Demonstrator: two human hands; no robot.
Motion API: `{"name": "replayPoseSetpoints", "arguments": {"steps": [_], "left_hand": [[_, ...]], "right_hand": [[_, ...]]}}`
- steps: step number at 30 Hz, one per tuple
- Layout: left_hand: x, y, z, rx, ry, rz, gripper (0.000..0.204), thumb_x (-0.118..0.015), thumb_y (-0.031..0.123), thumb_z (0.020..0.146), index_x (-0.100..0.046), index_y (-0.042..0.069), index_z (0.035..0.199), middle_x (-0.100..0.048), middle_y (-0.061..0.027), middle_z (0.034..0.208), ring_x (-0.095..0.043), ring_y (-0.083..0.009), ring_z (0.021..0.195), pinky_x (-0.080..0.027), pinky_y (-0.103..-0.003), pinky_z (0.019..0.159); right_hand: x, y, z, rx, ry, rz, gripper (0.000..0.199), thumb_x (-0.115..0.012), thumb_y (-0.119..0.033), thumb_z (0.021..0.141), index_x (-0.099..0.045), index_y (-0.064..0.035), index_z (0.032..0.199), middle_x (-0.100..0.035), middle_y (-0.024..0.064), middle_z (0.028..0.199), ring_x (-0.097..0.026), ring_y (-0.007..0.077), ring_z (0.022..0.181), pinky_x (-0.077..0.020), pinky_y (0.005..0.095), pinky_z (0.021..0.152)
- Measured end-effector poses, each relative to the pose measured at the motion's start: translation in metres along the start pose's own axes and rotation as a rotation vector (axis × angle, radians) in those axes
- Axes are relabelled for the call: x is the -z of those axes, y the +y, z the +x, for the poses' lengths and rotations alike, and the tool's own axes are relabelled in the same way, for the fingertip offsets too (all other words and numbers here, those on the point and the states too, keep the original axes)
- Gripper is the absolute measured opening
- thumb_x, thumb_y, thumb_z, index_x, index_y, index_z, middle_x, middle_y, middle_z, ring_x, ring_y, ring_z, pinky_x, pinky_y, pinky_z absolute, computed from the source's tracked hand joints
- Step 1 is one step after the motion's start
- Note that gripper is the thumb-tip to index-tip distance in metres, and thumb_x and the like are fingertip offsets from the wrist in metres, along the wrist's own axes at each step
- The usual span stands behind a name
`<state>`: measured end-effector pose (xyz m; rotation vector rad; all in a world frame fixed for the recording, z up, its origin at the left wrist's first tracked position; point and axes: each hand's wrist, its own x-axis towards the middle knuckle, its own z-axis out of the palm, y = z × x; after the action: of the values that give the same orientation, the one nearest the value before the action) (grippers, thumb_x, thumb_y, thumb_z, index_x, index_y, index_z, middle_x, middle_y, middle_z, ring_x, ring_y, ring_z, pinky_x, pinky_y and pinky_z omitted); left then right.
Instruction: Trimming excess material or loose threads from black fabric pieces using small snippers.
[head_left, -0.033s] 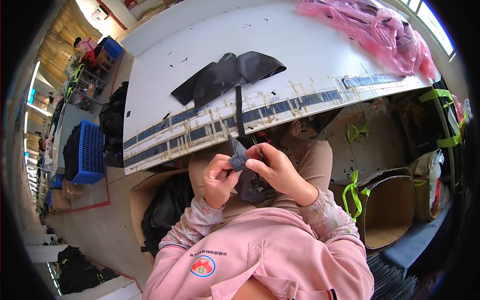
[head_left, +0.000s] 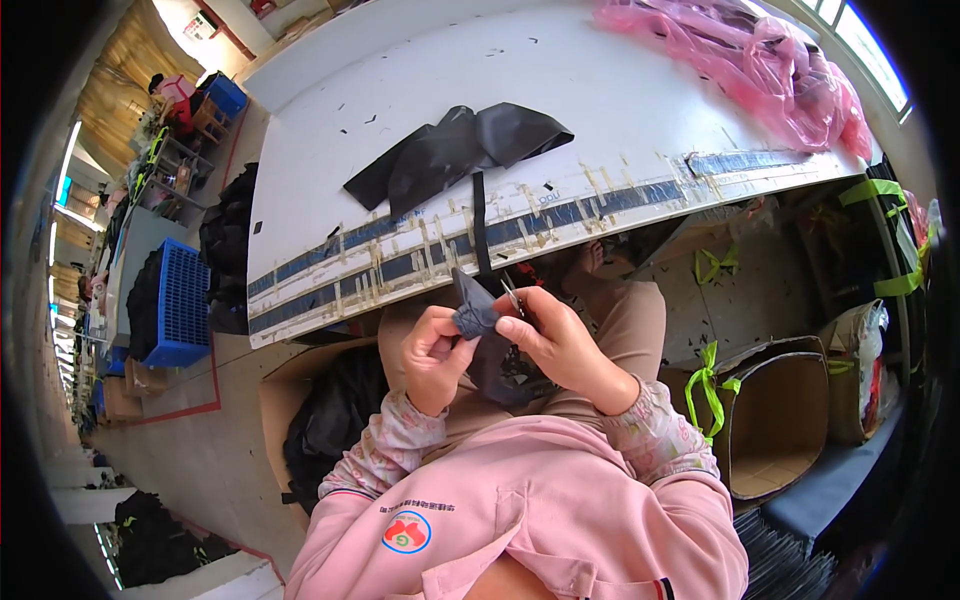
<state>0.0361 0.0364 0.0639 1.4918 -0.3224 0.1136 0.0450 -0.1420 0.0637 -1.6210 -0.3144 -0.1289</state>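
A long white worktop (head_left: 620, 90) with blue tape along its edge stands before my lap in a workshop. My left hand (head_left: 432, 358) pinches a small dark fabric piece (head_left: 473, 312); my right hand (head_left: 560, 345) is clamped on small snips (head_left: 513, 296) at its edge, so I judge trimming is under way. More dark fabric (head_left: 450, 150) waits on the worktop. The open cardboard box (head_left: 790, 420) at my right looks mostly empty.

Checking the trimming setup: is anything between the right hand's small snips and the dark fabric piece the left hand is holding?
Nothing visible. The left hand pinches the dark fabric piece in front of the lap, and the small snips in the right hand sit right beside it, with no other item between them.
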Motion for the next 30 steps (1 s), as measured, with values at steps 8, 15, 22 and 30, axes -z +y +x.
{"name": "replayPoseSetpoints", "arguments": {"steps": [8,15,22,30], "left_hand": [[0.004,-0.006,0.001,-0.081,0.088,-0.082,0.013,-0.06,-0.012,0.084,-0.06,-0.004,0.094,-0.056,-0.0028,0.103,-0.058,-0.0068,0.086,-0.046,-0.019,0.074],[0.004,-0.006,-0.002,-0.108,0.043,-0.03,0.014,-0.06,-0.013,0.083,-0.06,-0.004,0.095,-0.056,-0.0057,0.105,-0.059,-0.0091,0.087,-0.048,-0.02,0.075],[0.002,-0.008,-0.007,-0.098,-0.028,-0.003,0.015,-0.06,-0.014,0.083,-0.059,-0.006,0.096,-0.054,-0.0099,0.105,-0.058,-0.0127,0.089,-0.049,-0.024,0.077],[0.001,-0.009,-0.008,-0.112,-0.03,-0.003,0.015,-0.059,-0.014,0.083,-0.06,-0.005,0.095,-0.055,-0.0104,0.105,-0.058,-0.0135,0.089,-0.048,-0.025,0.078]], "right_hand": [[0.004,-0.027,-0.021,-0.457,-0.309,0.298,0.027,-0.061,-0.03,0.094,-0.056,-0.0038,0.092,-0.05,-0.0053,0.066,-0.044,0.0013,0.056,-0.0352,0.0186,0.047],[-0.003,-0.021,-0.026,-0.45,-0.291,0.367,0.027,-0.062,-0.029,0.094,-0.055,-0.0041,0.087,-0.046,-0.0074,0.062,-0.039,0.001,0.054,-0.0301,0.0196,0.045],[-0.006,-0.024,-0.023,-0.169,-0.176,-0.01,0.028,-0.068,-0.025,0.089,-0.057,0.0003,0.087,-0.047,0.0015,0.059,-0.038,0.0067,0.056,-0.0347,0.0253,0.048],[-0.006,-0.022,-0.024,-0.176,-0.186,-0.053,0.025,-0.067,-0.023,0.09,-0.058,0.001,0.09,-0.05,0.0071,0.06,-0.041,0.0093,0.057,-0.0392,0.0274,0.05]]}}
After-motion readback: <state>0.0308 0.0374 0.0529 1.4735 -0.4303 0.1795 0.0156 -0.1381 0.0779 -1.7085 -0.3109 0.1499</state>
